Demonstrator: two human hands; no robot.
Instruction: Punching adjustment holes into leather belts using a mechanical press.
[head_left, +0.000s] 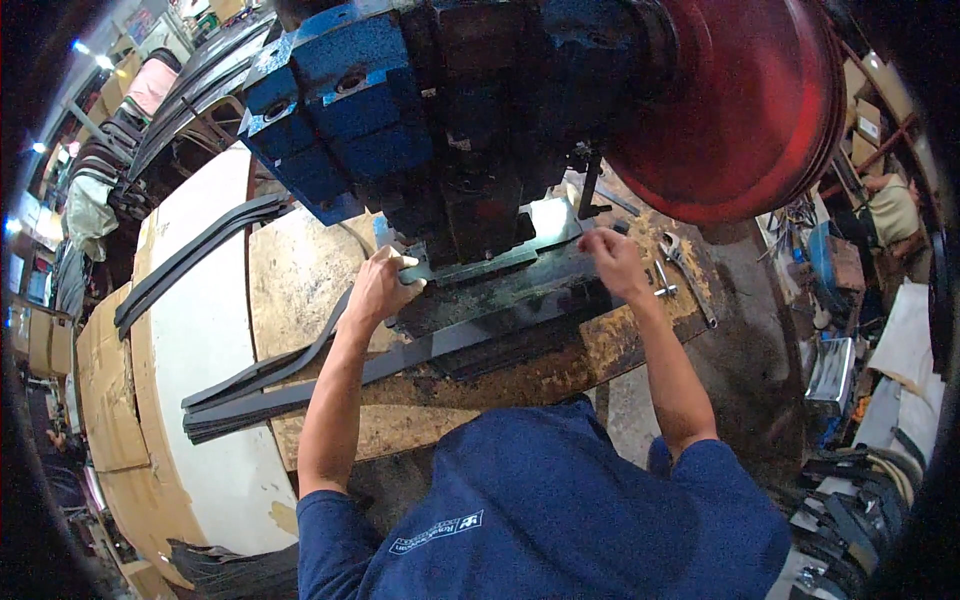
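Black strips (250,405) cross the tabletop's (300,270) left edge

Beside the blue machine (350,90), the left hand (376,290) bends its fingers close together; nearer the tabletop's right edge, the right hand (616,265) curls inward. I cannot tell whether either pinches anything.

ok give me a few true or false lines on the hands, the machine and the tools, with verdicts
1. The large wheel on the blue machine is red. True.
2. The left hand is beside the machine's lower part. True.
3. The right hand is on the wheel. False: the right hand is apart from it.
4. The wrench lies left of both hands. False: the wrench lies right of both.
5. The shirt is dark blue. True.
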